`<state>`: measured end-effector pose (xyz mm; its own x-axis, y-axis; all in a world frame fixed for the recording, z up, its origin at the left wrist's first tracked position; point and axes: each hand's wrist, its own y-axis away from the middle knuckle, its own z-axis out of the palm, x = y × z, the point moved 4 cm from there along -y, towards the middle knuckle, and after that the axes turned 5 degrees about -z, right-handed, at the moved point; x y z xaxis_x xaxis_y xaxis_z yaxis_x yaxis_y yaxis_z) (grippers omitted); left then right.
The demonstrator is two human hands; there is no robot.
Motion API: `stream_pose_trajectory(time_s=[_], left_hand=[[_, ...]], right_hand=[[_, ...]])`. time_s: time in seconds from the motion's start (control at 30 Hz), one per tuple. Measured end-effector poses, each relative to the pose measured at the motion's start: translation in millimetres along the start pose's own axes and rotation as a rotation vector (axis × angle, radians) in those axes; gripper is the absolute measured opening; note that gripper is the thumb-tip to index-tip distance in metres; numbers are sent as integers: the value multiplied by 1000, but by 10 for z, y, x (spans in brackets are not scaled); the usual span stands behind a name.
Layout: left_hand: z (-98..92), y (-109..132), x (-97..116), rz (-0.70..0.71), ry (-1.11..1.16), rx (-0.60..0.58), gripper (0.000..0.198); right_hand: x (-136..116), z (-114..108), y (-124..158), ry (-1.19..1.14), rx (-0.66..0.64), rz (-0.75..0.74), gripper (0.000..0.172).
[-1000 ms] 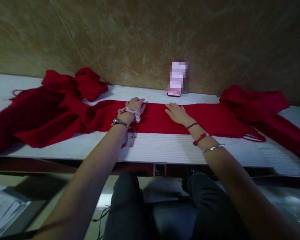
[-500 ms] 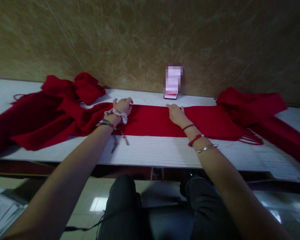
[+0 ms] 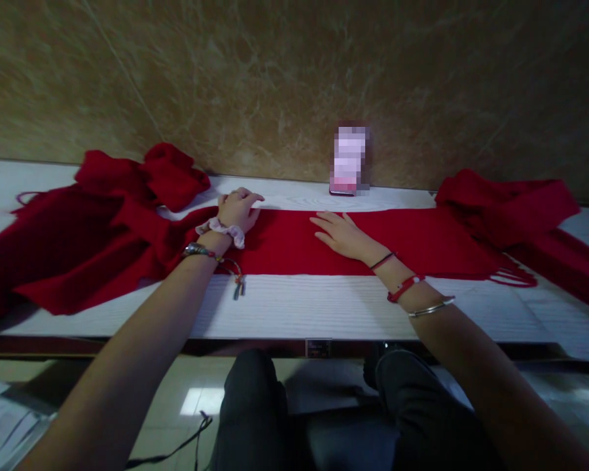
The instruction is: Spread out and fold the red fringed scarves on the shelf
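Observation:
A long red scarf (image 3: 285, 239) lies stretched across a white table (image 3: 314, 304), bunched at both ends. My left hand (image 3: 238, 208) rests on the scarf's far edge left of the middle, fingers curled over the cloth; whether it pinches the cloth I cannot make out. My right hand (image 3: 341, 234) lies flat on the scarf near the middle, fingers spread and pointing left. Bracelets and a scrunchie sit on my wrists.
A phone (image 3: 348, 163) leans upright against the brown marbled wall (image 3: 294, 78) behind the scarf. Crumpled red cloth heaps lie at the left (image 3: 142, 173) and right (image 3: 500, 199) ends. My dark-trousered knees (image 3: 255, 405) are below the table's front edge.
My left hand slid leftward along the scarf's far edge. My right hand moved slightly left and toward me, flattening on the cloth. The view shifted a little.

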<state>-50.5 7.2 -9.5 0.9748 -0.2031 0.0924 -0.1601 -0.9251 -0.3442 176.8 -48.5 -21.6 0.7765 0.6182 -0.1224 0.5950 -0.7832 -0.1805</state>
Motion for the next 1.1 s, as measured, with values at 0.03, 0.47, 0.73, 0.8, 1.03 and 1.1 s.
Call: stream_pose_trajectory(time_s=[0.03, 0.47, 0.73, 0.8, 1.03, 1.1], left_hand=[[11, 5, 22, 41, 24, -1, 35], [274, 22, 175, 198, 8, -283, 44], [235, 31, 238, 187, 38, -280, 42], [259, 15, 237, 174, 38, -287, 43], [231, -2, 268, 152, 53, -278, 43], [224, -10, 276, 142, 43, -288, 43]], right_hand=[[-30, 28, 8, -5, -24, -10, 44], [-76, -12, 132, 69, 139, 108, 36], [-95, -58, 170, 111, 170, 168, 33], [-83, -59, 176, 108, 183, 177, 33], [-65, -69, 185, 103, 200, 195, 31], [-66, -73, 186, 105, 192, 201, 32]])
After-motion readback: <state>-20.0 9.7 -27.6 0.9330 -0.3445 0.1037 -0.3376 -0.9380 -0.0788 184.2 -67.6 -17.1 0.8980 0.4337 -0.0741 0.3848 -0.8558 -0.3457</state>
